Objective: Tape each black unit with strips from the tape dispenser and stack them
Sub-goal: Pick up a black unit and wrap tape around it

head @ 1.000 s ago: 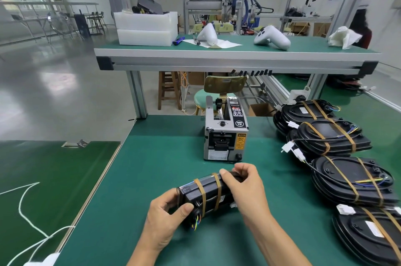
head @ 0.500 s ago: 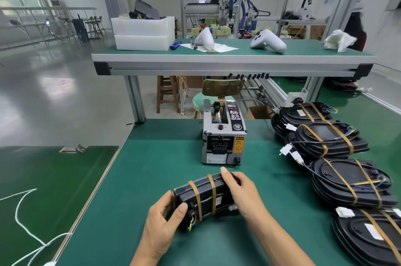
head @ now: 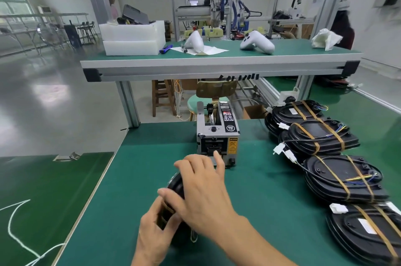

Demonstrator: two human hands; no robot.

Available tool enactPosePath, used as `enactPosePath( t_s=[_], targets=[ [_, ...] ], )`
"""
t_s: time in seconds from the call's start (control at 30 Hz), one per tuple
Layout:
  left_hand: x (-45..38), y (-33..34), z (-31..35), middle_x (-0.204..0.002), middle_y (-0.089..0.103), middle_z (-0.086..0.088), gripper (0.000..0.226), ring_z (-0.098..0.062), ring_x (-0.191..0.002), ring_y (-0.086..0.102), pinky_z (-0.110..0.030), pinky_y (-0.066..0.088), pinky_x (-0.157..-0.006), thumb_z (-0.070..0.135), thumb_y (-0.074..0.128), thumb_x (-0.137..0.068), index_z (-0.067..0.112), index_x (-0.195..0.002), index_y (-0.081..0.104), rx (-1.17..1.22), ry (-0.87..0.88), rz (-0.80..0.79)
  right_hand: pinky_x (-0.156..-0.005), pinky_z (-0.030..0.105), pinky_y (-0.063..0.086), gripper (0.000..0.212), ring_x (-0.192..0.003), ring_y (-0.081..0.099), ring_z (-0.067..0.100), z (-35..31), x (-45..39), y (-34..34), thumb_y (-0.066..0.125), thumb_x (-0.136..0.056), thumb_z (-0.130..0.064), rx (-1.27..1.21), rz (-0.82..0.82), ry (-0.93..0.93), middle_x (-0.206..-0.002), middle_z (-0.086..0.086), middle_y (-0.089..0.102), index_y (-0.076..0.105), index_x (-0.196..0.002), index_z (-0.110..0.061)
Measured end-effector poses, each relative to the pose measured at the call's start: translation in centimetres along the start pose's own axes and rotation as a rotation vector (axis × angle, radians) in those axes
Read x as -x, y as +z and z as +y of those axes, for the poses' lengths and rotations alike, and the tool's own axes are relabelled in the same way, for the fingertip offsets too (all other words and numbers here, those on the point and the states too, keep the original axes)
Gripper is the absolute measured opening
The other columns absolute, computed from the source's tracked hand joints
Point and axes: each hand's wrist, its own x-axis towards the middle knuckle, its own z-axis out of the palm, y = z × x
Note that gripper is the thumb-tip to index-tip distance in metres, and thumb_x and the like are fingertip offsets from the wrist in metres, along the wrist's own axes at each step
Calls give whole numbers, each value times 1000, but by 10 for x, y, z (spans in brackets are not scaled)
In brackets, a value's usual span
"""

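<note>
- Head view: the left hand [head: 156, 235] comes up from the bottom edge with its fingers curled round the near end of the black unit [head: 176, 185], pinching it where a brown tape strip [head: 166, 214] wraps it.
- The right hand [head: 204, 192] reaches across from the lower right and lies over the top of the same unit, fingers spread and fairly straight, pressing rather than clenching; its fingertips point towards the tape dispenser [head: 218, 135].
- The unit stands on edge on the desk [head: 134, 179], just in front of the dispenser and mostly hidden by both hands.
- The desk has a smooth green mat with a pale metal edge; the floor to the left is glossy grey.
- On the right, taped units [head: 345, 176] lie in overlapping stacks, oval and matte black, each crossed by two brown strips, with thin coloured wires and white connectors.
- The dispenser is a boxy grey metal machine with a yellow warning label.
- Behind stands a raised aluminium-framed bench [head: 217, 64] carrying white foam blocks [head: 132, 38] and white plastic shells.
</note>
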Motion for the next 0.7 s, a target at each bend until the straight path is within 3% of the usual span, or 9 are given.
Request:
enactPosePath(
  t_s=[0.07, 0.13, 0.2, 0.27, 0.4, 0.5, 0.6, 0.7],
  targets=[
    [-1, 0, -2, -97, 78, 1, 40, -12, -89, 73, -21, 56, -81, 51, 74, -82, 38, -120, 71, 32, 2, 1, -121, 48, 19, 40, -120, 55, 6, 11, -10, -3, 49, -95, -62, -247, 149, 90, -118, -18, 62, 65, -116, -32],
    [-2, 2, -4, -95, 76, -3, 43, -18, -87, 72, -25, 56, -79, 53, 76, -86, 28, -120, 72, 24, 11, -2, -105, 45, 43, 21, -102, 65, 11, 39, -26, -9, 59, -97, -42, -474, 313, 364, -98, -13, 72, 73, -95, -27],
    [-2, 2, -6, -91, 75, -4, 53, -21, -83, 71, -25, 56, -75, 63, 74, -87, 24, -122, 72, -10, 3, -1, -91, 42, 53, 18, -95, 69, 26, 69, -41, -10, 61, -97, -26, -614, 260, 725, -87, -3, 75, 75, -86, -21],
    [-1, -1, -9, -92, 76, -4, 58, -21, -82, 72, -23, 56, -75, 68, 73, -88, 23, -125, 71, -20, 3, 3, -91, 40, 55, 21, -99, 69, 29, 85, -49, 1, 60, -95, -18, -577, 128, 879, -92, -1, 77, 78, -85, -20],
    [-3, 0, -10, -90, 75, -3, 60, -22, -80, 71, -23, 56, -74, 69, 74, -88, 23, -125, 71, -16, 12, -2, -100, 45, 53, 21, -107, 66, 28, 91, -54, 23, 60, -95, -20, -516, 119, 944, -109, -2, 78, 82, -97, -21],
    [-3, 1, -13, -91, 75, -6, 61, -28, -82, 71, -29, 56, -74, 68, 75, -87, 22, -127, 71, -14, 7, -1, -98, 47, 53, 20, -91, 59, 28, 91, -61, 30, 59, -93, -19, -502, 139, 944, -86, 2, 71, 76, -82, -20],
    [-2, 0, -14, -92, 75, -7, 59, -31, -83, 71, -36, 57, -74, 66, 76, -87, 23, -127, 72, -5, 10, 4, -90, 42, 50, 19, -85, 59, 32, 88, -66, 34, 60, -90, -15, -492, 176, 975, -78, 6, 70, 75, -79, -12],
    [-3, 0, -15, -92, 76, -7, 60, -31, -83, 71, -36, 57, -74, 66, 76, -87, 23, -128, 71, -2, 12, -2, -76, 38, 44, 28, -70, 48, 29, 86, -72, 34, 59, -84, -13, -539, 216, 1033, -56, 2, 52, 56, -56, -15]
  ],
)
